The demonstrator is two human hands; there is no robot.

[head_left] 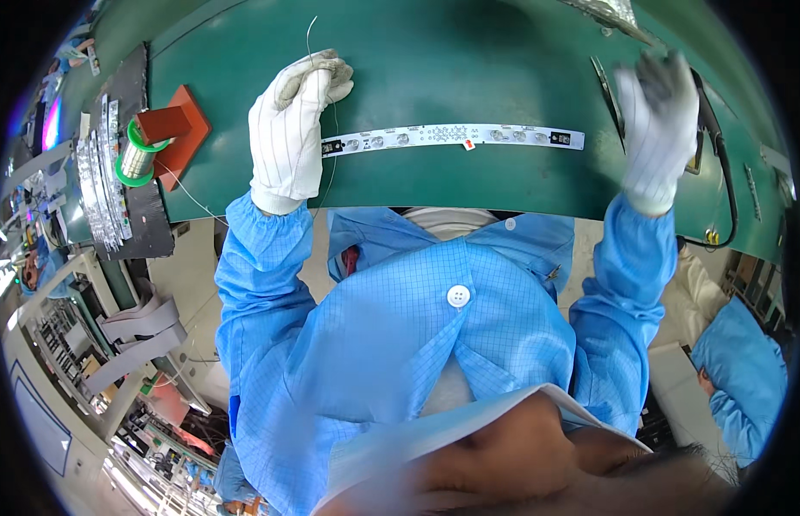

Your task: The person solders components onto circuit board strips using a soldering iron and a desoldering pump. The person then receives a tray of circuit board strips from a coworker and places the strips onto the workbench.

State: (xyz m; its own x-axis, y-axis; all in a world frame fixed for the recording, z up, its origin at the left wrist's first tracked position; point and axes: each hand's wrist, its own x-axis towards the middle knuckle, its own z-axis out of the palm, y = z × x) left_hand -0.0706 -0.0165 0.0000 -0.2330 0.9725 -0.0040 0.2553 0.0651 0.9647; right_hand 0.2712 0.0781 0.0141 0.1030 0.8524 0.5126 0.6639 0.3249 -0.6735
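Observation:
My left hand (297, 120), in a white striped glove, is closed in a pinch on a thin solder wire (310, 36). The wire's free end curves up past the fingertips, and its other part hangs below the hand. Just right of that hand a narrow, slightly arched white circuit board strip (417, 136) lies on the green mat, with round lenses, black end connectors and a small red-and-white tag. My right hand (659, 120), gloved too, is smeared by motion over the right side of the mat, near metal tweezers (608, 96) and a black cable (718, 146). Its fingers are too blurred to read.
A green-rimmed solder spool (138, 160) sits on a reddish-brown stand (186, 129) at the left, its wire trailing toward my left sleeve. Several silvery strips (103, 185) lie beyond it on a dark board. Another person's blue sleeve (739, 370) shows at lower right.

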